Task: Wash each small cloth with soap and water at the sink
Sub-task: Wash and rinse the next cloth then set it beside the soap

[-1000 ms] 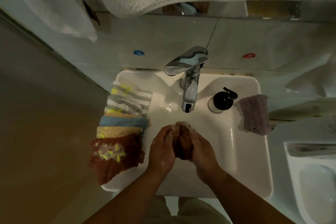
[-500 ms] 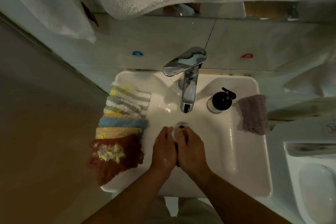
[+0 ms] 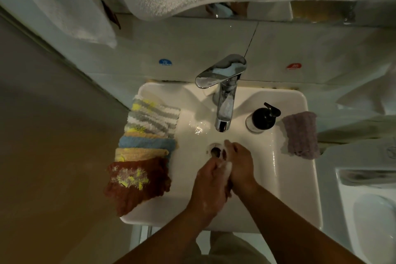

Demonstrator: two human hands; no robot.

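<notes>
Scrubbing at the sink (image 3: pixel 285 188), hands pressed together low in the basin.
Stack of cloths (image 3: pixel 147 135) on left rim, nearer left hand (image 3: pixel 211 184), which curls round the dark cloth (image 3: pixel 228 189); right hand (image 3: pixel 240 163) presses it, fingers straightish.

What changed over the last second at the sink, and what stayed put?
The left hand slid back toward the person along the dark cloth, while the right hand stayed forward, uncovering the drain. Both keep the soapy cloth between them. The stacked cloths, purple cloth and soap bottle unchanged.
</notes>
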